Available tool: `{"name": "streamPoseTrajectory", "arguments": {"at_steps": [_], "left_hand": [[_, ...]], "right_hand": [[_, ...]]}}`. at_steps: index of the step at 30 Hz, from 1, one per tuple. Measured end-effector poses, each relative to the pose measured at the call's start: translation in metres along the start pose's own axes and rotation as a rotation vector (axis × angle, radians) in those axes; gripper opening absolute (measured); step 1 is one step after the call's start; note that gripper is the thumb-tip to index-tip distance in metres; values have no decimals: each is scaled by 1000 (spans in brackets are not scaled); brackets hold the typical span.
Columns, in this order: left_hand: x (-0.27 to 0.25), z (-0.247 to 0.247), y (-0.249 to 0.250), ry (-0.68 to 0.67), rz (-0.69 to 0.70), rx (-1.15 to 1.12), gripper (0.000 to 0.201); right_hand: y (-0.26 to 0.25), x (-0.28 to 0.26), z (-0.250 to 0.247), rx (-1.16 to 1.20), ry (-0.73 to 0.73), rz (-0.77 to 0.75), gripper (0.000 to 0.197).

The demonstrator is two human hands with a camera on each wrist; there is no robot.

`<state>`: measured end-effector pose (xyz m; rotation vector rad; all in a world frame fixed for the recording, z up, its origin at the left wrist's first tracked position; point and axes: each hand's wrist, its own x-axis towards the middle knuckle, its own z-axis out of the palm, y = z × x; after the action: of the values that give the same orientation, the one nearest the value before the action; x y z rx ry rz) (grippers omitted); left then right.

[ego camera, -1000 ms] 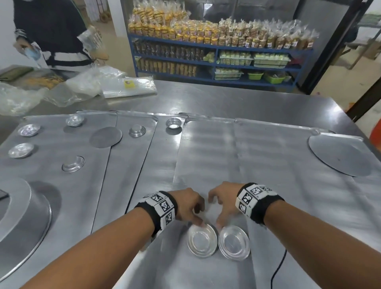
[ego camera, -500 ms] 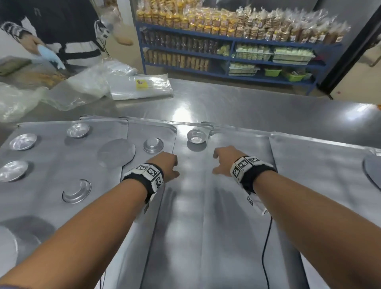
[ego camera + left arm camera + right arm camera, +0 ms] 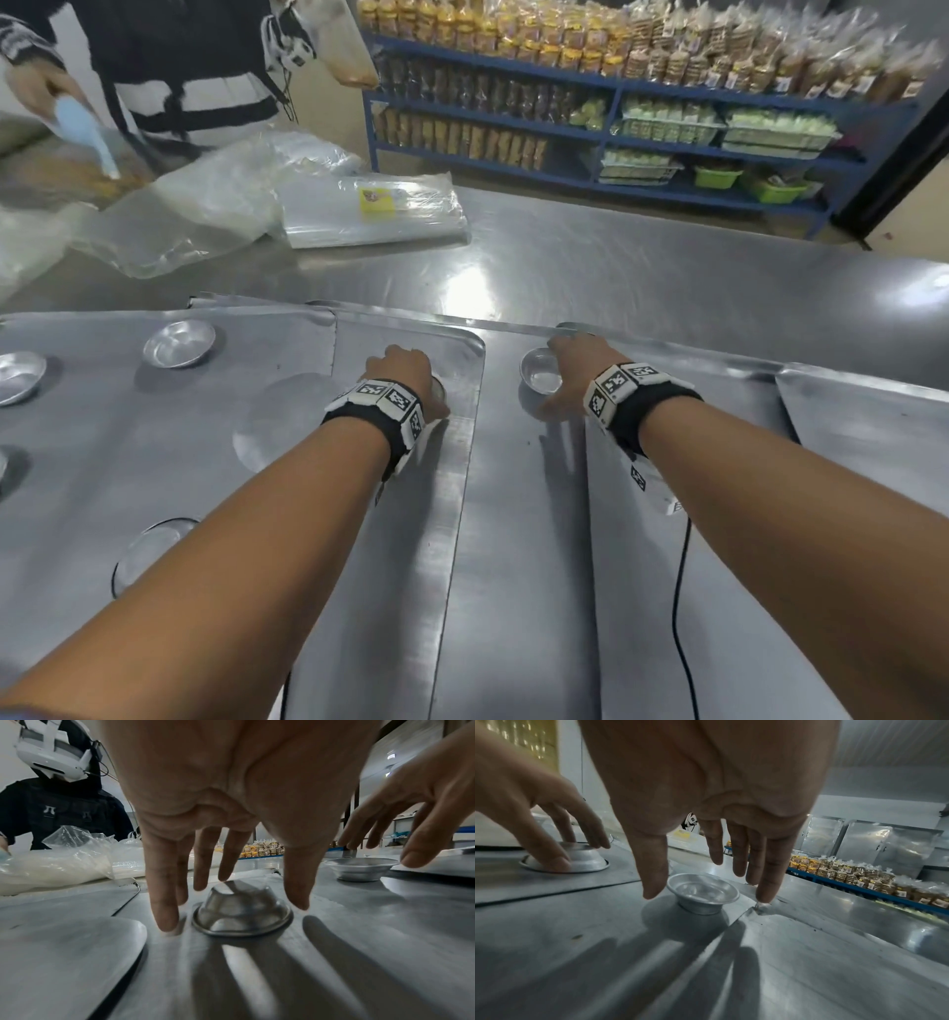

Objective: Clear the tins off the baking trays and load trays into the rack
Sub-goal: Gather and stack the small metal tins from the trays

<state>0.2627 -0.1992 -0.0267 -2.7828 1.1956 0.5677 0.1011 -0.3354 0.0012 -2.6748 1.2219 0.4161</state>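
Far left on the steel counter (image 3: 642, 267): crumpled clear plastic bags (image 3: 205, 216), a flat stack of clear bags with a yellow label (image 3: 375, 210), and another person in dark clothing (image 3: 169, 67) holding a pale blue scoop (image 3: 84, 128).

On the leftmost flat silver baking tray (image 3: 102, 462): small round shiny tins, one upright near the far edge (image 3: 178, 344), another upright at the left border (image 3: 18, 376), one more partly hidden under the left forearm (image 3: 149, 550), plus a flat round metal disc (image 3: 277, 421).

On the next overlapping silver tray (image 3: 441, 514): left hand (image 3: 405, 372), fingers extended downward and spread around a small upside-down silver tin (image 3: 241, 914). Little finger tip touching the tray just left of the tin; thumb tip hanging just right of it; middle fingers over the tin's upturned base. From the right wrist view, thumb and fingers seem to rest against the tin's side and base. No closed grasp visible; hand relaxed and spread.

On the adjoining silver tray (image 3: 529, 565), near its far edge: small upright silver tin (image 3: 542, 375). Right hand (image 3: 577, 370) above it, fingers straight and spread, thumb to the tin's left, fingers past its right side, one fingertip touching a tray rim. Not gripping the tin.

Beyond the counter on the right: blue metal shelves (image 3: 616, 118) stacked with bagged baked goods and green baskets.
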Motion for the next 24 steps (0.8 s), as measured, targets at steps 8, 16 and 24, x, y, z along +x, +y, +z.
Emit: {"name": "streamPoseTrajectory", "arguments": {"at_steps": [8,16,24], "left_hand": [[4,-11,5,5,70,43,35],[-9,-11,3,-44,33,4,83],[-87,-42,28,-39,104,-120,50]], "right_hand": [[-8,30,-5,9,-70,3,72],[-5,11,-9,-13,-46,-64,96],[19,-57,-22,-35,-92,-121,86]]}}
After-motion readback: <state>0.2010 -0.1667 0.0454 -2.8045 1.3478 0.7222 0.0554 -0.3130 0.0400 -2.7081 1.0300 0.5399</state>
